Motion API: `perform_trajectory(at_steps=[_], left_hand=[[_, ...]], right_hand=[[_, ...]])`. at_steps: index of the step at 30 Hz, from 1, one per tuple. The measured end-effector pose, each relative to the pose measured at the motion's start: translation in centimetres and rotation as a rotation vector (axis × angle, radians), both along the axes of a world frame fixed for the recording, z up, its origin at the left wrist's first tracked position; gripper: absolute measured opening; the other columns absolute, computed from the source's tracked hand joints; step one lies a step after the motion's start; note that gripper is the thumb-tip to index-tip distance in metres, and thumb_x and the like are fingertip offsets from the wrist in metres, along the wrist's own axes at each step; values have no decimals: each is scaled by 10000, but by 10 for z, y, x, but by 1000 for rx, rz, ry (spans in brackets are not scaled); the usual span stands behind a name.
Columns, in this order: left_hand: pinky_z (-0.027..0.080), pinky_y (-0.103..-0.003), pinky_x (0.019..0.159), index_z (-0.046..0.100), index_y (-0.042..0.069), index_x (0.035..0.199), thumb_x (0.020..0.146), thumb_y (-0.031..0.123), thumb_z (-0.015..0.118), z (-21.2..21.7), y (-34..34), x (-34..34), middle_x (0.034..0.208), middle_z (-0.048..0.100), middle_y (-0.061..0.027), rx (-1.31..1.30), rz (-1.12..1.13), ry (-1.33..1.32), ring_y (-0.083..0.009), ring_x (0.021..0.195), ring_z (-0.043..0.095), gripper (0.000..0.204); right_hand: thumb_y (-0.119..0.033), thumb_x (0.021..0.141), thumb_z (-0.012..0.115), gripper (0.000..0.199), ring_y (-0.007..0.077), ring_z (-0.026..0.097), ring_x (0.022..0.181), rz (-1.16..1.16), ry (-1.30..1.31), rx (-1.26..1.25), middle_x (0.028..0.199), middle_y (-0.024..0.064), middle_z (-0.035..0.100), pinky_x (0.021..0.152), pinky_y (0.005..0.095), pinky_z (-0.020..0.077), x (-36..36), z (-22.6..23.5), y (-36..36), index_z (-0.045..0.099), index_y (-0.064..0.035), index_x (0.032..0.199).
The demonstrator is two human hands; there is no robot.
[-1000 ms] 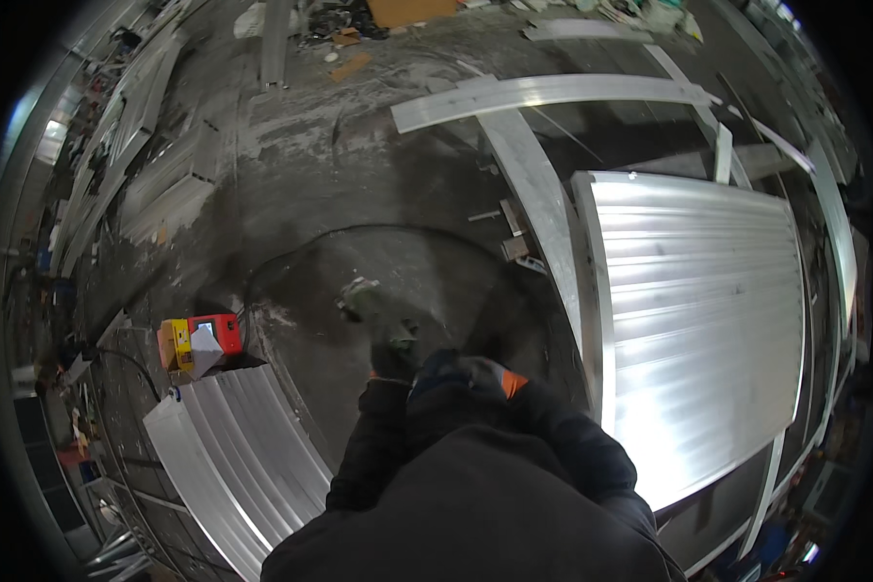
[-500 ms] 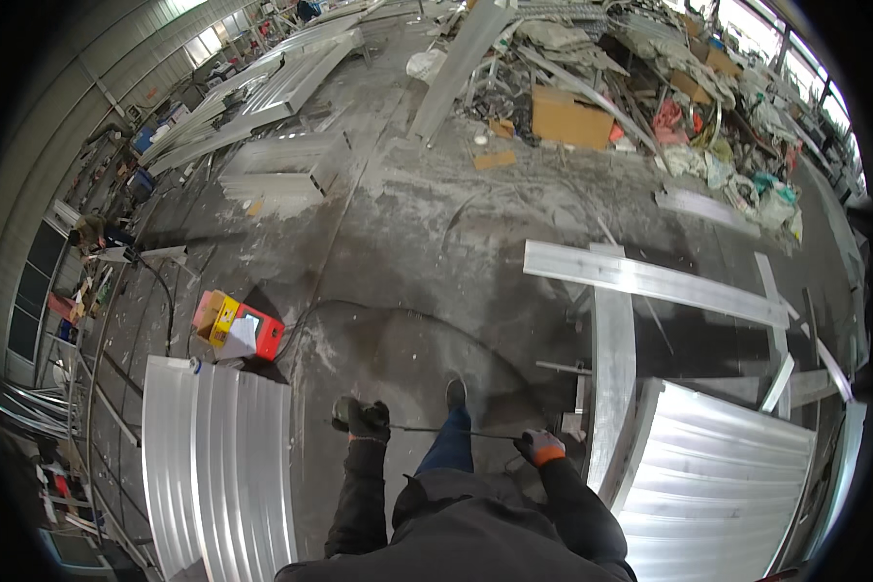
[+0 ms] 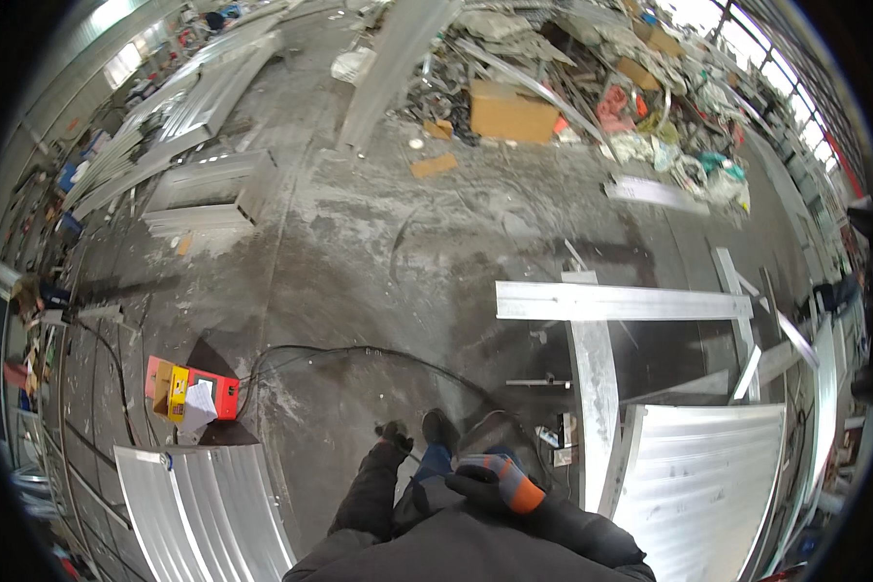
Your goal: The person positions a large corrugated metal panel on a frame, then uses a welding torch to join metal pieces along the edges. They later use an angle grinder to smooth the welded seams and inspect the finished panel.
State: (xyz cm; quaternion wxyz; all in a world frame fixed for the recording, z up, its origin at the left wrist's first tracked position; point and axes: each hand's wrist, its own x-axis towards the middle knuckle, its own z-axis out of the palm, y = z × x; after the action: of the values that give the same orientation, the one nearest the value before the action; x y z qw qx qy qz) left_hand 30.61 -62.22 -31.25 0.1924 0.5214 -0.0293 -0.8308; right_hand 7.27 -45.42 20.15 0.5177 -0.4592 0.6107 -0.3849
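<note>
My left hand (image 3: 394,434), in a dark glove, is low in the middle, left of my shoes (image 3: 439,428). Its fingers are closed, and a short length of something thin and pale shows beside it toward my legs. My right hand (image 3: 495,481) wears a grey and black glove with an orange cuff. It is close to my body, in front of my legs, with its fingers curled in; what they hold, if anything, is hidden. A black cable (image 3: 388,349) arcs over the floor from a red and yellow machine (image 3: 192,390) toward my right side.
Ribbed aluminium panels lie at left (image 3: 199,504) and right (image 3: 698,485). Long metal profiles (image 3: 621,302) cross at right, beside a small pale item (image 3: 550,436). A scrap heap with a cardboard box (image 3: 514,112) stands far off. A person (image 3: 31,296) crouches at far left.
My right hand has come inward and nearer my body; my left hand has shifted slightly right and down. The thin dark length stretched between them no longer shows. The view has turned rightward.
</note>
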Motion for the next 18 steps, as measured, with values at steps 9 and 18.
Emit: perform_trajectory(at_steps=[9, 18], left_hand=[[591, -383, 788, 643, 160, 1230, 885, 546, 687, -16, -11, -145, 1149, 679, -54, 52, -765, 285, -246, 963, 669, 519], [573, -343, 704, 643, 172, 1244, 876, 486, 723, 3, -36, -204, 1056, 704, -33, 223, -1079, 4, -213, 872, 682, 490]], right_hand=[[-202, 964, 606, 203, 264, 643, 870, -82, -13, -65, 982, 94, 682, 817, 350, 502, -26, -30, -20, 677, -60, 1091], [-91, 912, 647, 167, 154, 643, 925, -399, -273, -58, 1042, 68, 688, 820, 288, 508, -108, -61, -21, 651, -44, 1072]])
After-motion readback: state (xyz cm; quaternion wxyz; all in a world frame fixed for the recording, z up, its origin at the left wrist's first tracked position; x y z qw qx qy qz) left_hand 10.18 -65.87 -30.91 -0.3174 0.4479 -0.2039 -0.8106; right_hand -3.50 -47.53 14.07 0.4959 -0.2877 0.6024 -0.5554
